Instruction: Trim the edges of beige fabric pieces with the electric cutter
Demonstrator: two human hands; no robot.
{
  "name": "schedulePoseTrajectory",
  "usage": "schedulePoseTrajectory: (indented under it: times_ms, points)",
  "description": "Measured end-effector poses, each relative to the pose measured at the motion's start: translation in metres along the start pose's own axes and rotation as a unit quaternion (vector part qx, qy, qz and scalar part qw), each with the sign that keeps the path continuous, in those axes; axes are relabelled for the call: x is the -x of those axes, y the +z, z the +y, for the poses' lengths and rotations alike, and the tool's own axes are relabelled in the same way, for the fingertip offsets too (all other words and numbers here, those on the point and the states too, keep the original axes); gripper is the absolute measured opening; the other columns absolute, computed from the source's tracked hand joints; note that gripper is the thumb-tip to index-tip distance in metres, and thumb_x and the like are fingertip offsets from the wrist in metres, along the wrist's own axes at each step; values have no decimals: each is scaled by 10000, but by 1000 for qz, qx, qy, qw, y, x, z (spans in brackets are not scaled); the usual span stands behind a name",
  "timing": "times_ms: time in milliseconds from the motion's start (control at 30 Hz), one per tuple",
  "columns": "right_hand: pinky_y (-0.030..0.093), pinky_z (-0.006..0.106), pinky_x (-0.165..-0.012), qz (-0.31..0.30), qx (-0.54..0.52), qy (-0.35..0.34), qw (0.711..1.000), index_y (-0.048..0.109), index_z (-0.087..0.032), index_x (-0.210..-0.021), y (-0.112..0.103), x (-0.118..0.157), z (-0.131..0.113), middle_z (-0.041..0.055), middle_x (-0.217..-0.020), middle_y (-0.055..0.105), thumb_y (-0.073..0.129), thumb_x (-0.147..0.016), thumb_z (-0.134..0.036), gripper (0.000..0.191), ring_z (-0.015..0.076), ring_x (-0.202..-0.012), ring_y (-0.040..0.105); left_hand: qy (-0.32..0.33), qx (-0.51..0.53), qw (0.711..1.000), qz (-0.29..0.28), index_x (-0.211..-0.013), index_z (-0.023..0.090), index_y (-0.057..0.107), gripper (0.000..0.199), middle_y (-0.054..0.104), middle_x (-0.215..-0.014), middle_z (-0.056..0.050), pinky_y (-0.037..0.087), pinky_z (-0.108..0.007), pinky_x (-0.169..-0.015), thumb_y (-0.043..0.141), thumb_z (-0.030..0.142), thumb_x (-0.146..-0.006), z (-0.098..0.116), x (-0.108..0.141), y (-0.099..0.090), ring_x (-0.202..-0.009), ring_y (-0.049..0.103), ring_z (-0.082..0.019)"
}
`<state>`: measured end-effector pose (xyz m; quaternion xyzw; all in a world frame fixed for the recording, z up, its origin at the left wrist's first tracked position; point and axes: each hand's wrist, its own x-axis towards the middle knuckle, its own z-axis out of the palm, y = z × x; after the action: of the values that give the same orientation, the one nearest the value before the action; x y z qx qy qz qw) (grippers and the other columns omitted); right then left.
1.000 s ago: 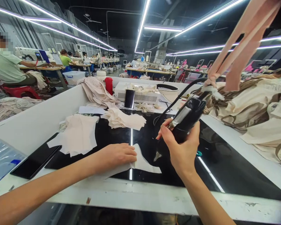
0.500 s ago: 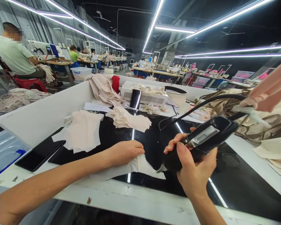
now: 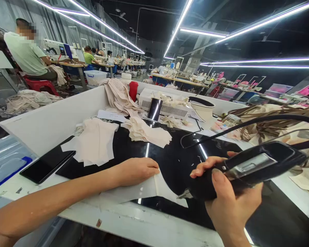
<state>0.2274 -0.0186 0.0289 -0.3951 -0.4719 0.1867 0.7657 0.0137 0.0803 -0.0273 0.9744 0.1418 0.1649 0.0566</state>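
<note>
My right hand (image 3: 231,202) is wrapped round a black corded electric clipper (image 3: 257,164). Its metal end (image 3: 185,195) points left and lies at the right edge of a pale cloth piece (image 3: 167,192), though I cannot tell whether it touches. My left hand (image 3: 137,171) has its fingers pinched together on the upper edge of this same cloth, which is spread over the glossy black board (image 3: 280,202). Beyond the left hand lie a stack of pale cut pieces (image 3: 148,132) and a flatter pale pile (image 3: 92,142).
A dark phone (image 3: 47,166) lies at the left. At the back stand a red cone (image 3: 133,91), a white vented box (image 3: 167,108) and a dark cylinder (image 3: 155,109). The clipper's cord (image 3: 237,128) arcs across the right. A seated person (image 3: 27,55) is far left.
The view has swung slightly left. My right hand and the clipper are a little further right and lower in view, with the clipper lying flatter. My left hand stays on the cloth.
</note>
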Motion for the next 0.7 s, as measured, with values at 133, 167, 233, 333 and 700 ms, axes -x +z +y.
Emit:
schedulePoseTrajectory:
  times_ms: [133, 167, 233, 333, 700]
  points:
    - [621, 349, -512, 22, -13, 17, 1000, 593, -253, -1171, 8, -7, -4, -38, -778, 691, 852, -776, -273, 472, 172, -551, 644, -2, -9, 1000, 11, -1216, 147, 679, 266, 688, -1298, -98, 585, -285, -989, 529, 42, -1023, 1, 2, 4, -1197, 668, -224]
    - [616, 342, -499, 33, -18, 17, 999, 592, -250, -1157, 12, -10, -4, -42, -763, 688, 854, -759, -270, 477, 169, -540, 633, -1, -11, 1000, 13, -1217, 148, 677, 263, 688, -1297, -95, 580, -280, -990, 527, 46, -1026, 1, 2, 5, -1199, 665, -222]
    - [603, 322, -481, 50, -31, 15, 998, 586, -251, -1126, 20, -18, -2, -53, -740, 679, 854, -729, -254, 479, 160, -528, 614, 2, -14, 1000, 23, -1212, 148, 678, 255, 691, -1287, -88, 574, -273, -994, 529, 51, -1029, 2, 3, 8, -1198, 663, -216]
    - [585, 295, -462, 57, -47, 7, 997, 572, -261, -1093, 35, -30, 7, -66, -747, 666, 845, -728, -246, 455, 146, -526, 599, 7, -11, 999, 48, -1190, 149, 686, 235, 702, -1254, -77, 573, -266, -992, 542, 55, -1029, 2, 3, 11, -1177, 670, -203]
    - [572, 276, -504, 18, -66, -8, 998, 516, -276, -1077, 63, -41, 42, -80, -796, 650, 819, -805, -297, 408, 117, -554, 603, 6, 8, 999, 38, -1242, 130, 659, 276, 679, -1301, -91, 556, -285, -1081, 497, 54, -1032, 0, 5, 16, -1243, 644, -202]
